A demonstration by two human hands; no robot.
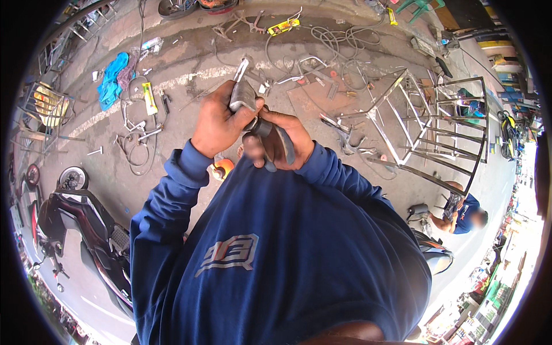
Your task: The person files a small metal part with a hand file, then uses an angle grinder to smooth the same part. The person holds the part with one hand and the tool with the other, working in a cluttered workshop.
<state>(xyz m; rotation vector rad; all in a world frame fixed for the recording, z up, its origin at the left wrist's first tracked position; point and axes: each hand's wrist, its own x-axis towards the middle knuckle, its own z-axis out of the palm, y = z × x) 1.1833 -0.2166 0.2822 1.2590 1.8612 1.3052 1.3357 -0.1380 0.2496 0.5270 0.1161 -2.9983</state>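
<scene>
Over littered pavement, the left hand holds perhaps a tool.

Bright daylight, grey paved ground

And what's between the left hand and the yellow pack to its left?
A slim dark tool lies between the left hand and the yellow pack, seen in the head view.

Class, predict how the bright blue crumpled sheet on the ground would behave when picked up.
The blue sheet would probably sag, as its folds look slack. It seems light, since it appears thin. The purplish bundle lying against it might get dragged along.
</scene>
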